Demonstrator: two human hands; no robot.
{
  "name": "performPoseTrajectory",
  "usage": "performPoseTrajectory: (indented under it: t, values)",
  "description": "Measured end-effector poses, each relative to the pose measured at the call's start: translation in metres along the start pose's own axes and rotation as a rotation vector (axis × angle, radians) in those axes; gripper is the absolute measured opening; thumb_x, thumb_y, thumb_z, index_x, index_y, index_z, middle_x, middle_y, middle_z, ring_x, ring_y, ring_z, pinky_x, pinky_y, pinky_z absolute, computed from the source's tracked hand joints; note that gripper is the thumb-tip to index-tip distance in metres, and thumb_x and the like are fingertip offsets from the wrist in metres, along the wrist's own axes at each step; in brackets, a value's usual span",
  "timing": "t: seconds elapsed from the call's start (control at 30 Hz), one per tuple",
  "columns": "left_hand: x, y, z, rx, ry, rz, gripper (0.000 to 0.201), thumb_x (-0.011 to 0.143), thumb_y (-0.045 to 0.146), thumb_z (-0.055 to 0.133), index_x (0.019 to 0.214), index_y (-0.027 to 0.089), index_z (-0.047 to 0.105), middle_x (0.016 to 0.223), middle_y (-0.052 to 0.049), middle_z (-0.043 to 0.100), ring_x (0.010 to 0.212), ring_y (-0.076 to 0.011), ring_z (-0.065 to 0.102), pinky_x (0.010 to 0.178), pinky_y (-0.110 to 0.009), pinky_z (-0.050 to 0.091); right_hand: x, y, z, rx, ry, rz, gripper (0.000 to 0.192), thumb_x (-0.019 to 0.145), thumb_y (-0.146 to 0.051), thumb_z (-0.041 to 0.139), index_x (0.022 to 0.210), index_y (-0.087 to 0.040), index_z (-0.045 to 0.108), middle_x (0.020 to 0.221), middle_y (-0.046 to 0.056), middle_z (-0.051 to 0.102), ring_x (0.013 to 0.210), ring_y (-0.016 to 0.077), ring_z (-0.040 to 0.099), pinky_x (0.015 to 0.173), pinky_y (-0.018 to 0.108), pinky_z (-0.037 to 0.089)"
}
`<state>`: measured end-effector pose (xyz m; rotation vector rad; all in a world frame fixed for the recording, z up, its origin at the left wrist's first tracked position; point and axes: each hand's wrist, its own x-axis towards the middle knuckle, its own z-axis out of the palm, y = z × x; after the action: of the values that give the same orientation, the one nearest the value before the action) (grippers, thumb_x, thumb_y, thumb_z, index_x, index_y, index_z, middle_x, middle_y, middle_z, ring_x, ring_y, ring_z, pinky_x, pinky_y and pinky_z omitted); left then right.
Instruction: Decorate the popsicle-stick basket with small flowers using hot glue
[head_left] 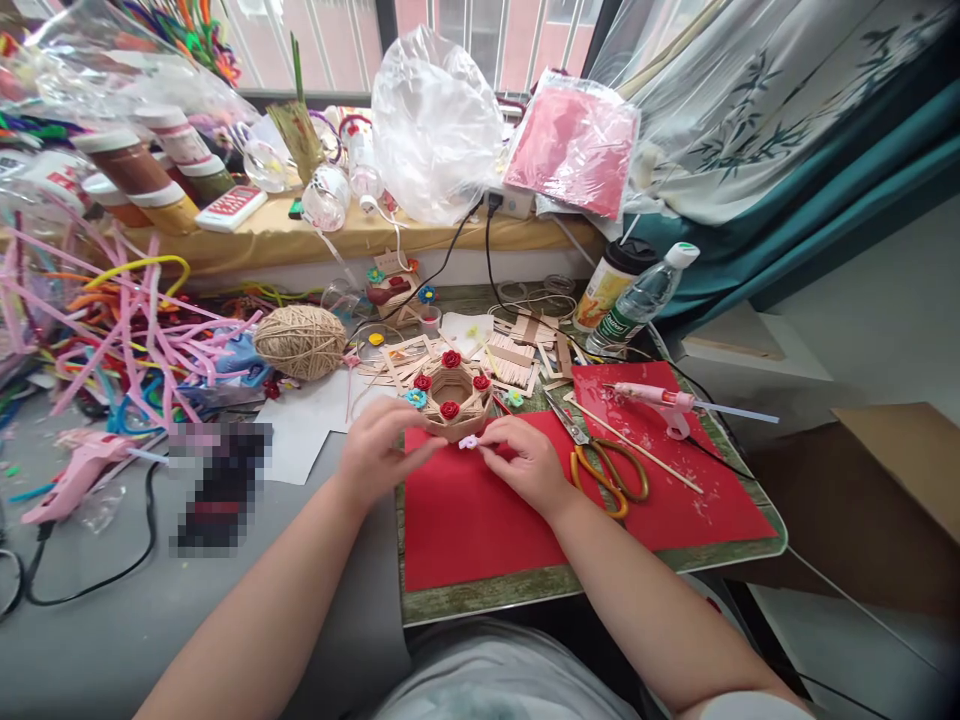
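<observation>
Flower [468, 442], small and lilac, pinched in the right hand [523, 458] just in front of the twine basket [448, 429]; fingertips hide its right edge. Left hand [381, 448] is at the basket's left side, thumb spread from fingers; can't tell if it's touching or gripping. Basket sits at the back edge of a red sheet [480, 520] on the bench [480, 602], 4 red roses [449, 410] showing on top, inside hard to make out. Scissors [580, 437] lie beside the right wrist. Dark patch [221, 490] at left is pixelated, unreadable.
</observation>
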<state>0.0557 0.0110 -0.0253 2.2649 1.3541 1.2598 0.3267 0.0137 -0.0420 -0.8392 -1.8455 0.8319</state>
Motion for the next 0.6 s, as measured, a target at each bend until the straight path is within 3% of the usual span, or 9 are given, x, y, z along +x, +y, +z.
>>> performPoseTrajectory:
  t: [0.1, 0.17, 0.27, 0.43, 0.6]
  values:
    - [0.002, 0.009, 0.004, -0.056, -0.302, 0.162, 0.024, 0.092, 0.043, 0.078, 0.111, 0.031, 0.07, 0.101, -0.006, 0.076, 0.093, -0.0245, 0.072, 0.084, -0.041, 0.059, 0.0, -0.002, 0.002, 0.025, -0.048, -0.014, 0.008, 0.098, -0.025, 0.069, 0.099, -0.029, 0.076, 0.096, 0.005, 0.079, 0.092, 0.0225, 0.074, 0.084, 0.04, 0.063]
    - [0.003, 0.013, 0.009, -0.065, -0.36, 0.18, 0.015, 0.098, 0.04, 0.07, 0.109, 0.03, 0.072, 0.102, -0.007, 0.078, 0.093, -0.0232, 0.073, 0.082, -0.038, 0.059, 0.001, -0.003, 0.003, 0.022, -0.087, -0.016, 0.008, 0.099, -0.027, 0.069, 0.099, -0.029, 0.076, 0.096, 0.005, 0.08, 0.091, 0.022, 0.075, 0.085, 0.04, 0.064]
    - [0.004, 0.016, 0.014, -0.071, -0.341, 0.197, 0.012, 0.103, 0.032, 0.062, 0.105, 0.029, 0.073, 0.101, -0.007, 0.078, 0.091, -0.0212, 0.074, 0.082, -0.036, 0.059, 0.001, -0.002, 0.005, -0.015, -0.084, -0.041, 0.009, 0.099, -0.025, 0.068, 0.101, -0.029, 0.077, 0.097, 0.005, 0.08, 0.091, 0.0213, 0.076, 0.087, 0.039, 0.063]
    - [0.004, 0.017, 0.012, -0.014, -0.278, 0.253, 0.014, 0.101, 0.028, 0.066, 0.114, 0.025, 0.07, 0.103, -0.008, 0.077, 0.095, -0.0209, 0.074, 0.085, -0.034, 0.059, -0.001, -0.007, 0.01, -0.125, -0.016, -0.107, 0.013, 0.099, -0.019, 0.066, 0.103, -0.026, 0.076, 0.098, 0.007, 0.079, 0.092, 0.0213, 0.075, 0.087, 0.038, 0.063]
    - [0.002, 0.021, 0.01, 0.02, -0.278, 0.31, 0.012, 0.102, 0.022, 0.063, 0.112, 0.022, 0.07, 0.103, -0.008, 0.078, 0.095, -0.0198, 0.076, 0.084, -0.031, 0.059, 0.001, -0.032, 0.01, -0.175, -0.04, -0.113, 0.014, 0.1, -0.017, 0.063, 0.103, -0.025, 0.074, 0.097, 0.006, 0.078, 0.089, 0.021, 0.073, 0.084, 0.036, 0.062]
